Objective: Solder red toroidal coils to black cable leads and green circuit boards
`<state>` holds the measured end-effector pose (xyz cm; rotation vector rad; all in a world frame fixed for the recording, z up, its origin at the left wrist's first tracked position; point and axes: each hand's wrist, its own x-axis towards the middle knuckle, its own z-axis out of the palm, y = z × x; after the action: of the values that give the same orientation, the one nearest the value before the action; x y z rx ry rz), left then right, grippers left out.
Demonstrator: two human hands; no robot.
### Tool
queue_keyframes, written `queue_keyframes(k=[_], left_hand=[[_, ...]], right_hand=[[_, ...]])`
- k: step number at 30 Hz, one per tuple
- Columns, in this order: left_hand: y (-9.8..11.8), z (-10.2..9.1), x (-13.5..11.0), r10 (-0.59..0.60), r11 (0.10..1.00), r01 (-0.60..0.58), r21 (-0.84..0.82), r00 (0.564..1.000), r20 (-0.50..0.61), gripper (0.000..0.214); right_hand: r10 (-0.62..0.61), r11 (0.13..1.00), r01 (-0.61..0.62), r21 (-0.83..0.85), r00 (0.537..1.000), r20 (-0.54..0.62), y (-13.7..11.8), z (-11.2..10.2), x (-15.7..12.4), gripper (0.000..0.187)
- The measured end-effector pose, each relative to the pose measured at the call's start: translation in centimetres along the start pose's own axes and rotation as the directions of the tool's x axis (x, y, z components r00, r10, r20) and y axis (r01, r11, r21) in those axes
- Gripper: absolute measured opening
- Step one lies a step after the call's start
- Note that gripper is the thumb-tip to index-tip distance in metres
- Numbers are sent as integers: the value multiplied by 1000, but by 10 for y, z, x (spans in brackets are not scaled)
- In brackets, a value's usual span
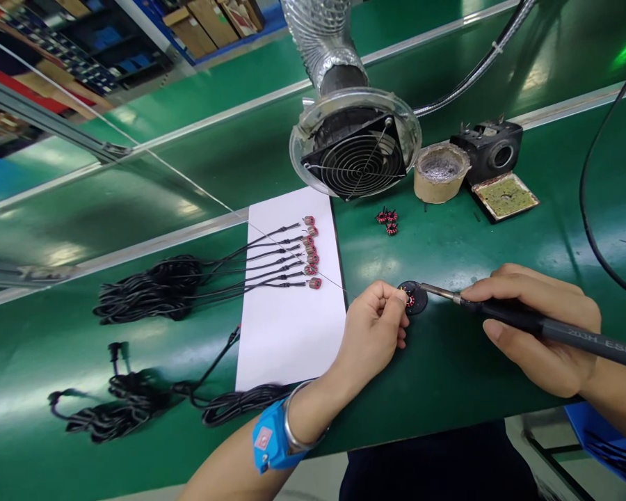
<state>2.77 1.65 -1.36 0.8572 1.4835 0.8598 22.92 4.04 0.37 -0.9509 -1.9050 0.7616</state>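
My right hand (540, 327) is closed around a dark soldering iron (532, 321) whose tip rests on a small black round fixture (416, 298) holding a red coil part. My left hand (373, 327) is pinched at the fixture's left edge, fingers on the part, and a thin solder wire (292, 255) runs from those fingers up to the left. A blue wrist strap (271, 438) is on my left wrist.
A white sheet (286, 334) carries several black cables with red coil ends (311, 254). Cable bundles (146, 289) lie to the left. Behind stand a fume fan (357, 149), a solder pot (441, 172), an iron stand with sponge (503, 195) and loose coils (387, 220).
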Motion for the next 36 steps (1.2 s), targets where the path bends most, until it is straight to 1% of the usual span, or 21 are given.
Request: queue_keyframes(k=[7, 12, 19, 22, 23, 25, 27, 29, 30, 31, 33, 34, 36], left_hand=[[0, -2, 2, -14, 1000, 14, -21, 1000, 11, 19], [-2, -3, 4, -21, 1000, 21, -20, 1000, 20, 18], [-3, -3, 7, -9, 1000, 9, 3, 1000, 27, 21], [-3, -6, 4, -20, 1000, 20, 15, 998, 60, 23], [-3, -7, 2, -24, 999, 22, 32, 996, 81, 25], [-2, -11, -3, -25, 996, 13, 90, 991, 135, 28], [-2, -14, -10, -20, 988, -8, 156, 983, 180, 25], [-1, -17, -15, -24, 980, -18, 200, 978, 207, 19], [-1, -18, -18, -31, 976, -16, 217, 977, 213, 17], [-1, -18, -20, -40, 973, -11, 232, 976, 213, 18], [0, -19, -23, -59, 965, 3, 263, 977, 205, 22], [0, -19, -24, -65, 961, 8, 276, 978, 198, 24], [1, -19, -25, -71, 956, 12, 294, 979, 190, 32]], right_hand=[[-26, 1000, 26, -18, 1000, -17, 3, -1, 3, 23], [-66, 997, 65, -43, 998, -23, 3, -1, 7, 23], [-71, 996, 69, -56, 997, -24, 5, -1, 5, 22], [-82, 994, 79, -77, 996, -41, 8, -1, 5, 21], [-107, 990, 101, -100, 993, -50, 10, -2, 7, 22], [-194, 967, 176, -182, 977, -84, 19, -4, 16, 25], [-287, 926, 234, -295, 946, -150, 34, -7, 30, 32], [-336, 888, 230, -399, 915, -221, 53, -10, 46, 38], [-345, 871, 221, -439, 911, -226, 64, -11, 52, 39], [-343, 856, 216, -469, 917, -203, 72, -11, 57, 38], [-319, 852, 229, -472, 940, -121, 83, -9, 61, 37], [-308, 862, 242, -446, 948, -81, 83, -7, 59, 36], [-316, 884, 283, -372, 948, -32, 74, 1, 51, 30]])
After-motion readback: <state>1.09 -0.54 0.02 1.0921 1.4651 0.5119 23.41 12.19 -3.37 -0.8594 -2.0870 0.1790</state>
